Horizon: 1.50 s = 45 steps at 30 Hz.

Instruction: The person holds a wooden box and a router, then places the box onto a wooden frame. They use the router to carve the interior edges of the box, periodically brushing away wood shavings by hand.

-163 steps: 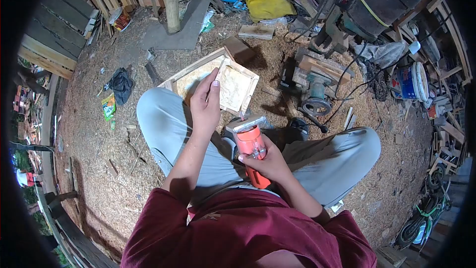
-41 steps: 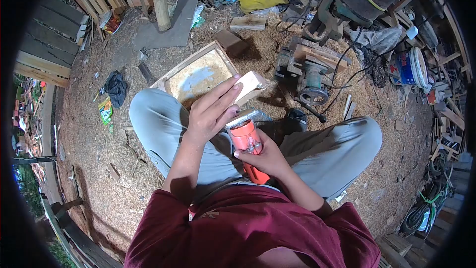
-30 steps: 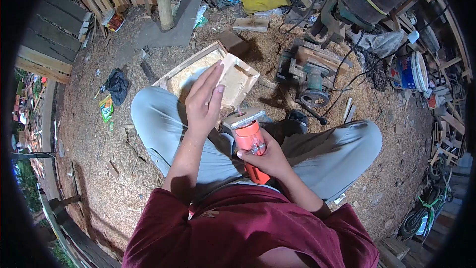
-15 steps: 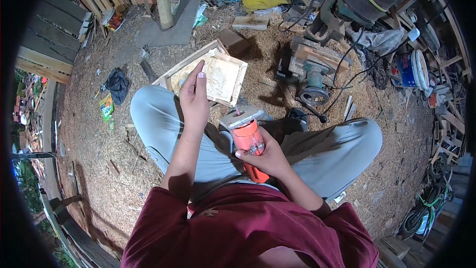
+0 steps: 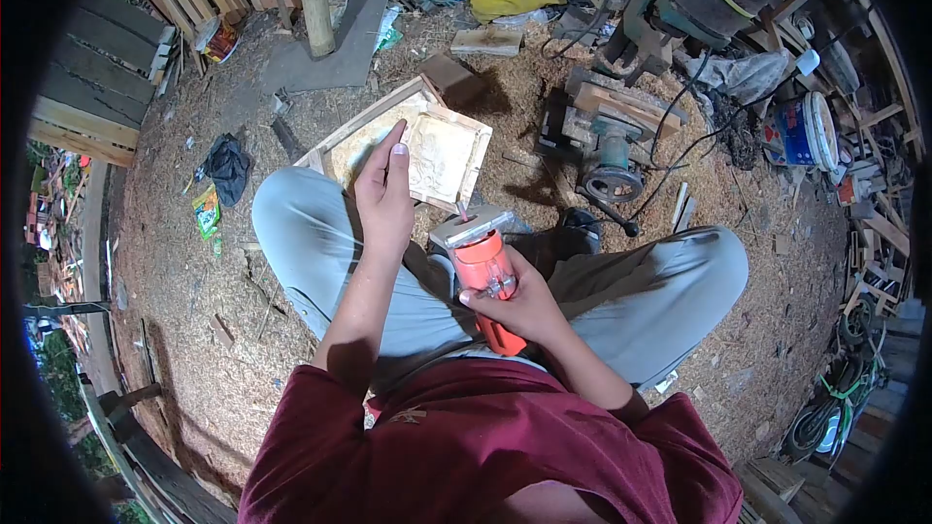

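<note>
My left hand (image 5: 386,196) is closed on the left edge of a small square wooden panel (image 5: 443,157), its fingers pointing away from me. The panel has a raised border and a pale, carved-looking middle. In my right hand (image 5: 529,303) is an orange trim router (image 5: 480,265), gripped round its body between my knees. A clear base plate (image 5: 476,227) tops the router, and its bit points up at the panel's lower corner. Behind the panel, a larger wooden tray (image 5: 372,107) with a raised rim lies partly hidden.
Ahead to the right stands a green machine with a handwheel (image 5: 613,184), black cables around it. A wood block (image 5: 453,81) lies beyond the tray. Sawdust covers the ground. A blue and white bucket (image 5: 804,133) is at the far right, a black bag (image 5: 227,171) at the left.
The panel and my left hand have shifted slightly to the right, and the panel has turned a little. My right hand keeps its hold on the router, almost unmoved.
</note>
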Tool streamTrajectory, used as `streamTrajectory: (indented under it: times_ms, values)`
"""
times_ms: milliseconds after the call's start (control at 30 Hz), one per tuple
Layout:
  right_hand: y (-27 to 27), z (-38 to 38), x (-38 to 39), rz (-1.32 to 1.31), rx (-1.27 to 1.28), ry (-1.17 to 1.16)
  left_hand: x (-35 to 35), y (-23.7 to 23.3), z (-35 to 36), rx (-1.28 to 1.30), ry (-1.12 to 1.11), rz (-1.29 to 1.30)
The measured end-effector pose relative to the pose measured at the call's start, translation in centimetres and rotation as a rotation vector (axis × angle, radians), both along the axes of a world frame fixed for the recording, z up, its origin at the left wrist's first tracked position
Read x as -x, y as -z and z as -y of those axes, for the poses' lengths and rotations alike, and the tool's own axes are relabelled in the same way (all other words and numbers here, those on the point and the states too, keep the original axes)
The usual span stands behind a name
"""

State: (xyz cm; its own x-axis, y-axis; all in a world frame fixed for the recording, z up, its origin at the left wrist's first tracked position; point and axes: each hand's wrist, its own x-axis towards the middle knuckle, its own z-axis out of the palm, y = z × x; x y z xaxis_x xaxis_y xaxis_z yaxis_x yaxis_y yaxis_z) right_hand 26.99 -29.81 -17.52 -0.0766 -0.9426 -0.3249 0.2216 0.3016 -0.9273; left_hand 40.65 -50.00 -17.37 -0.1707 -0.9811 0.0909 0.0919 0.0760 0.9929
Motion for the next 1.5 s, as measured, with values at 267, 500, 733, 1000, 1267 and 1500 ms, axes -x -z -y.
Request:
streamTrajectory:
  times_ms: [267, 500, 733, 1000, 1267, 1500]
  values:
    - [0.40, -0.02, -0.01, -0.021, -0.009, -0.008, 0.00, -0.31, -0.23, 0.046, -0.015, 0.058]
    - [0.28, 0.01, -0.21, -0.014, 0.007, 0.025, -0.05, -0.56, -0.27, 0.080, -0.022, 0.090]
    - [0.27, 0.05, -0.17, -0.009, 0.007, -0.005, -0.01, -0.48, -0.24, 0.084, -0.020, 0.079]
    - [0.05, 0.04, -0.05, -0.026, -0.018, -0.012, -0.09, -0.44, -0.25, 0.084, -0.028, 0.100]
    - [0.36, 0.05, -0.13, -0.033, 0.000, -0.010, 0.00, -0.71, -0.30, 0.103, -0.029, 0.100]
    - [0.28, 0.07, -0.10, -0.030, -0.003, -0.014, -0.01, -0.74, -0.23, 0.099, -0.030, 0.090]
